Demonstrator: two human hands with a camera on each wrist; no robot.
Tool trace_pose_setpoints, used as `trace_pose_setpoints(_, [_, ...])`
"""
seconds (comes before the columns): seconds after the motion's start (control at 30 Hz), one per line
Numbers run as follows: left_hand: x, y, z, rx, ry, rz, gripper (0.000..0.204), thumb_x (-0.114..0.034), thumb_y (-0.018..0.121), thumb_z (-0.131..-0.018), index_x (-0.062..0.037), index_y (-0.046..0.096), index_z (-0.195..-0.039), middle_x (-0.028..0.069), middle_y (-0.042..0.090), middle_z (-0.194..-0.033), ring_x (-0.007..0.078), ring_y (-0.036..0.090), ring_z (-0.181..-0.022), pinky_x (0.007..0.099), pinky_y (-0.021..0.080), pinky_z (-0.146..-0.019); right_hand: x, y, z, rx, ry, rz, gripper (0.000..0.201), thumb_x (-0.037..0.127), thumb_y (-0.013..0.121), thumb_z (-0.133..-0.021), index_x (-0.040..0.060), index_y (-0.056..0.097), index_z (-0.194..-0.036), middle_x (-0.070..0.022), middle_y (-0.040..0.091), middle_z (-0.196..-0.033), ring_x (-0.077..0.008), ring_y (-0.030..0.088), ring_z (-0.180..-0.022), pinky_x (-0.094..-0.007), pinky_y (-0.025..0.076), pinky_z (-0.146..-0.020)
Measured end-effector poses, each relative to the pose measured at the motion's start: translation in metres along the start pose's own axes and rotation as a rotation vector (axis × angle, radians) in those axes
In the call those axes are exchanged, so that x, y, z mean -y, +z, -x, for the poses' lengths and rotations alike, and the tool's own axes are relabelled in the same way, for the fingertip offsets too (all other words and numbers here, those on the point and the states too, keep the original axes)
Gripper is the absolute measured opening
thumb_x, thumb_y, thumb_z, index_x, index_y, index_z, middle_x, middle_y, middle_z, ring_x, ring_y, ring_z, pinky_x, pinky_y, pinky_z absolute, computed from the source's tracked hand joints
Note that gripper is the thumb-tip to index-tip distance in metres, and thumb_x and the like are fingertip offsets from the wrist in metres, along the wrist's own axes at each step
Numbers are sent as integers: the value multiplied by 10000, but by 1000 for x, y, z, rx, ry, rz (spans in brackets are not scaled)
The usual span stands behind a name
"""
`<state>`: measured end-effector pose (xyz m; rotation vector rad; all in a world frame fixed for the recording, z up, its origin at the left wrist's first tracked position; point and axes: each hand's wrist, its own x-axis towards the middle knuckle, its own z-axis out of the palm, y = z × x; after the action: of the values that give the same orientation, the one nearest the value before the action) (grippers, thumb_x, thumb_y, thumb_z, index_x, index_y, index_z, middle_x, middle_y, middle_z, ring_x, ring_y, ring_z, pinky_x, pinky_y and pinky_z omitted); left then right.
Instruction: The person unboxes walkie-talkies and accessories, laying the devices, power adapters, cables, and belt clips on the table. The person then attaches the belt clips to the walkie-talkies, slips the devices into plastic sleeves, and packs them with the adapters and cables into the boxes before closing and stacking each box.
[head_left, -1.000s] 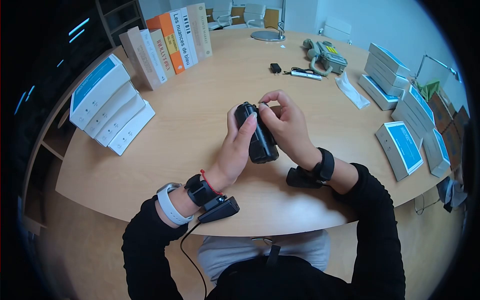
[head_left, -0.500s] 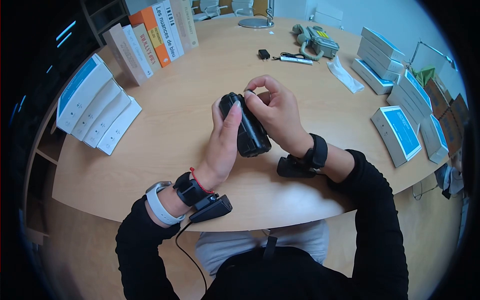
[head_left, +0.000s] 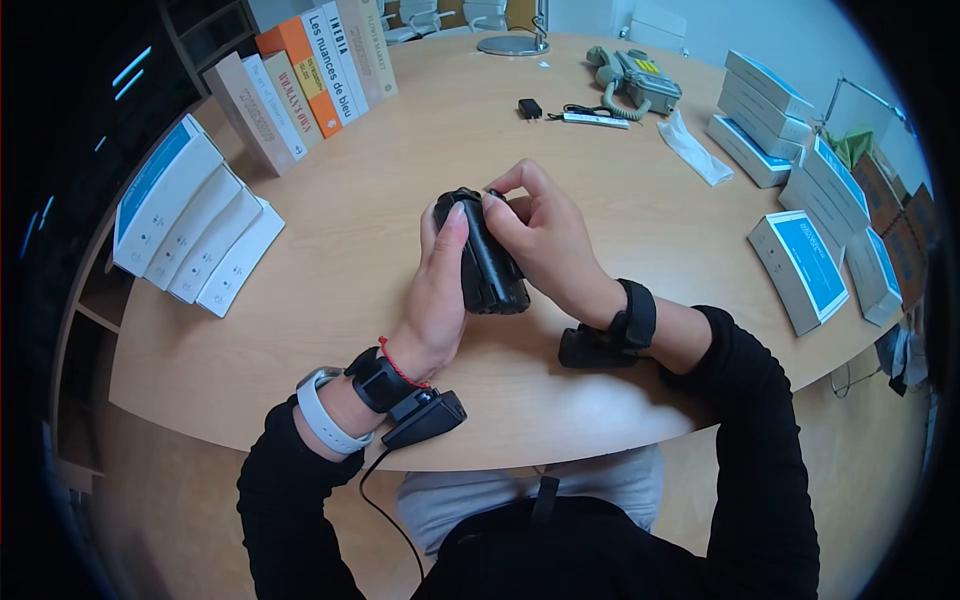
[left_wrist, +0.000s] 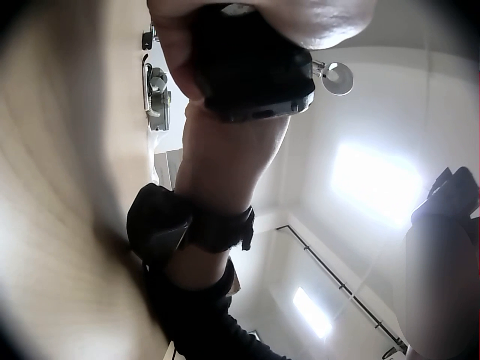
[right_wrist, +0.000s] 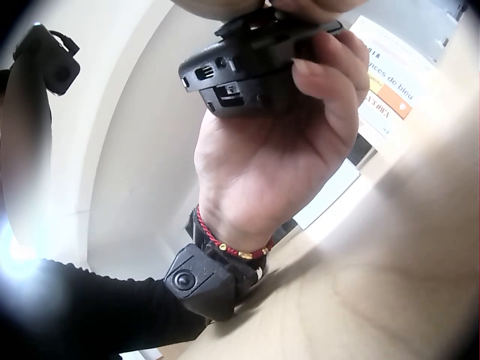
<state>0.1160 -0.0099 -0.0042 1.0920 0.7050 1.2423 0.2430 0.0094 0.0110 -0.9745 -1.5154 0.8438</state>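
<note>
A black handheld device [head_left: 492,265] is held above the table, tilted, in the left hand [head_left: 437,280], whose thumb lies along its face and whose fingers curl round its far side. The right hand [head_left: 550,235] pinches a small part at the device's top end between thumb and bent index finger. In the right wrist view the device [right_wrist: 255,67] shows ports along its end, with the left hand [right_wrist: 277,150] cupped under it. The left wrist view has the device [left_wrist: 251,67] dark and close, the right forearm behind it. What the right fingertips pinch is too small to identify.
Stacked white-and-blue boxes [head_left: 190,215] stand at the left, beside upright books [head_left: 320,75]. More boxes [head_left: 798,270] are at the right. Toward the back are a telephone [head_left: 635,80], a white cloth [head_left: 692,150], a black adapter [head_left: 530,108], a power strip [head_left: 596,120] and a lamp base [head_left: 512,46].
The head view has shifted, moving the table items left and up. The device is turned a little between the hands; both hands keep their hold on it.
</note>
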Motion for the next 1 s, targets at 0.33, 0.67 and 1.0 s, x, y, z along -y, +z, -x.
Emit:
trace_pose_setpoints(0.33, [-3, -1, 4, 16, 57, -36, 387, -426, 334, -968, -137, 383, -1221, 61, 512, -1121, 150, 528, -1058, 307, 433, -912, 4, 5, 8, -24, -25, -84, 183, 162, 554, -868, 15, 469, -936, -82, 569, -612, -97, 503, -520, -260, 395, -468])
trace_pose_setpoints(0.67, [0, 3, 10, 76, 118, -121, 491, -472, 344, -952, -129, 303, -1301, 72, 442, -1223, 154, 480, -1131, 303, 418, -940, 6, 2, 7, -63, -97, -148, 152, 133, 566, -855, 16, 489, -913, -59, 568, -590, -63, 483, -513, -232, 377, -458])
trace_pose_setpoints(1.0, [-5, 2, 3, 15, 114, -139, 423, -432, 372, -956, -132, 347, -1253, 44, 476, -1143, 114, 516, -1013, 273, 445, -862, 10, 3, -1, -53, -68, -42, 161, 150, 562, -859, 18, 505, -933, -62, 532, -561, -99, 494, -485, -263, 387, -446])
